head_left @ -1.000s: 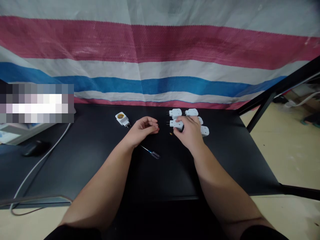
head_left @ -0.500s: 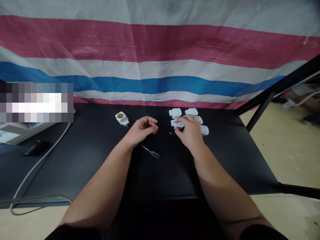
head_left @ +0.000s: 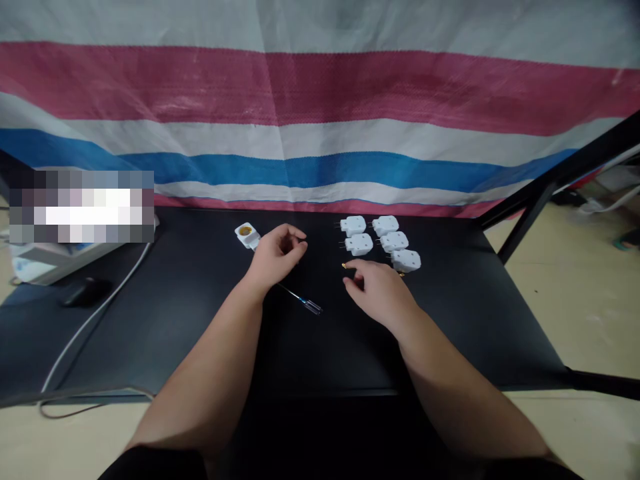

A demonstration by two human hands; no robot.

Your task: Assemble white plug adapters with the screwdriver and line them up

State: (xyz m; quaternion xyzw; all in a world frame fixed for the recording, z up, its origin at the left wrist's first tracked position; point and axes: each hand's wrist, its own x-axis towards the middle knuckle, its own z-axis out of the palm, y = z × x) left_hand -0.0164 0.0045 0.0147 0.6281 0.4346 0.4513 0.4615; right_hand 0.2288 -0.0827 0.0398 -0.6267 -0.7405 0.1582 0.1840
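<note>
And the right hand (head_left: 377, 290) has just let go, open and empty, fingertips right by a small brass screw (head_left: 344, 265) below five white plug housings (head_left: 359, 245) on the black surface (head_left: 450, 333), while the left hand (head_left: 275, 253) curls loosely, holding nothing visible, above a small screwdriver (head_left: 303, 301)!

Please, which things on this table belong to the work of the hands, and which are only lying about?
Probably part of the work:
left hand
right hand
five white plugs
white plug with brass centre
small screwdriver
small brass pieces

Probably lying about:
black computer mouse
white cable
striped tarpaulin
</note>
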